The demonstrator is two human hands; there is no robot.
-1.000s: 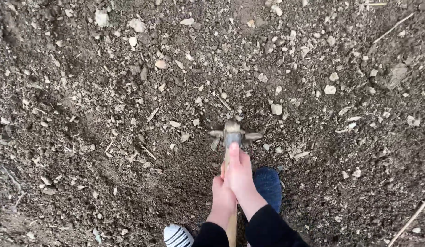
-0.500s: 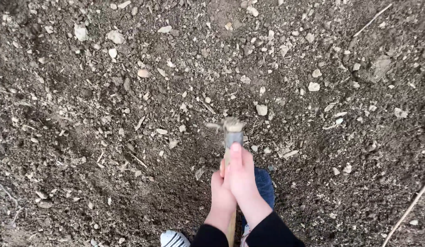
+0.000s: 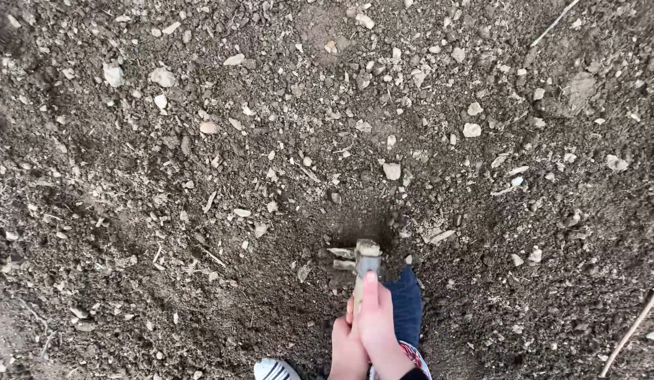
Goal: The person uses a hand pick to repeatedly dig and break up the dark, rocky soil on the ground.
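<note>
Both hands, the right hand (image 3: 377,320) above the left hand (image 3: 347,345), stay clamped together on the hoe (image 3: 362,264), whose head has dropped toward the lower centre, biting into the loose soil (image 3: 200,176) beside the blue shoe (image 3: 408,306).

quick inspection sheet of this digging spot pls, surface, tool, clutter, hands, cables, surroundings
surface: loose dark soil, dug over, with a shallow hollow by the tool.
job's things: hoe head sunk in the soil, its wooden handle gripped in both hands.
clutter: pale stones, small chips and dry twigs scattered about.
hands: right hand in front, thumb along the handle; left hand behind it.
cables: nothing seen.
surroundings: blue trouser leg, striped shoe toe, thin stick at lower right.
</note>
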